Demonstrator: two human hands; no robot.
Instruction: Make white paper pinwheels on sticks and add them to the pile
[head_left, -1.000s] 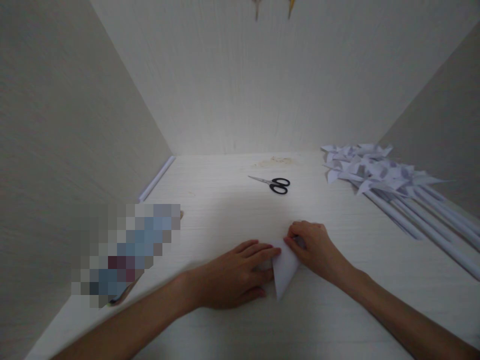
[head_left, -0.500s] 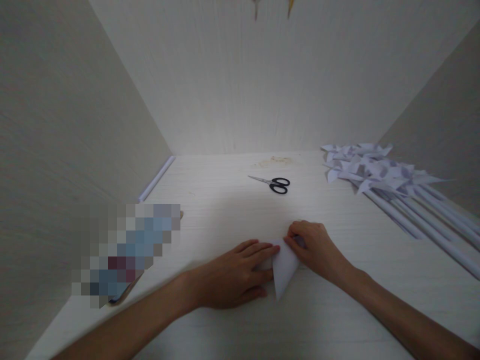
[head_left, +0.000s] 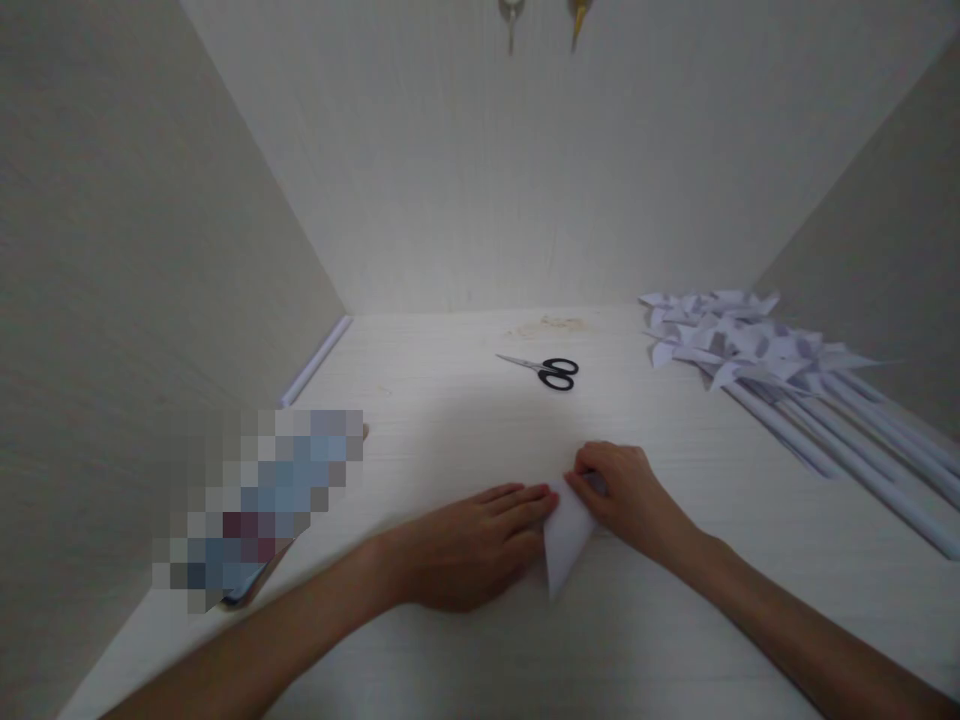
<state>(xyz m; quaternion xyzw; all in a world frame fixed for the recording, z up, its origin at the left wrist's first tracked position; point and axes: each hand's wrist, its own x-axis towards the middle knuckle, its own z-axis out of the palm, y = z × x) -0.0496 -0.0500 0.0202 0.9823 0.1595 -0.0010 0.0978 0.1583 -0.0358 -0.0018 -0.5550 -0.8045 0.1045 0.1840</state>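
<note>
right grip [head_left: 616,485] pinches white paper [head_left: 565,545] — triangular, its near corner sharp.

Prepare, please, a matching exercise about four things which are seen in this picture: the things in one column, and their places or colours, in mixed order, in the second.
Column 1
1. Scissors
2. Folded paper
3. Pinwheels
4. Single white stick

Column 2
A. In a pile at the right side of the picture
B. Beside the left wall
C. Touched by the left hand and the right hand
D. Black and silver in colour

Right pairs: 1-D, 2-C, 3-A, 4-B
</note>
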